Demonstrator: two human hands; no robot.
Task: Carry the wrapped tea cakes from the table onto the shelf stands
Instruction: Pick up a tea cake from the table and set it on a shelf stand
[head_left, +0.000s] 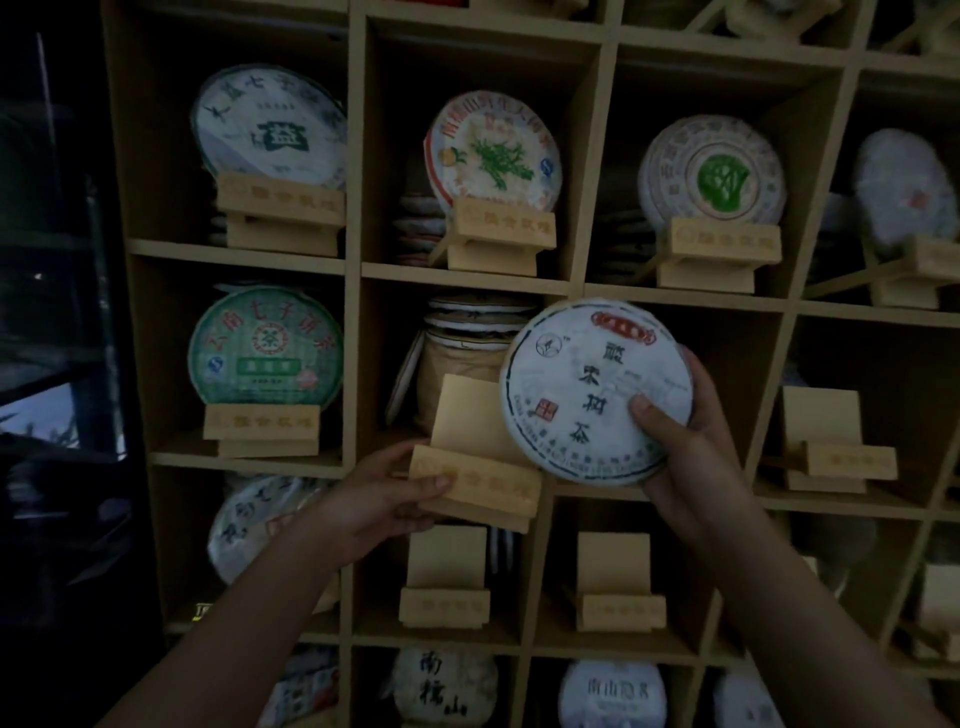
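My right hand (680, 441) grips a round white-wrapped tea cake (587, 384) with black characters and a red label, held upright in front of the middle shelf row. My left hand (384, 493) holds a pale wooden stand (472, 462) by its front lip, thumb on the printed face. The stand sits tilted at the front edge of the middle compartment, and the cake's lower left edge overlaps its backrest.
The wooden grid shelf (353, 270) fills the view. Wrapped cakes stand on stands in the upper row (493, 150) and at left (265, 348). A stack of cakes (467, 343) sits behind the held stand. Bare stands (447, 577) (615, 582) (826, 441) occupy nearby compartments.
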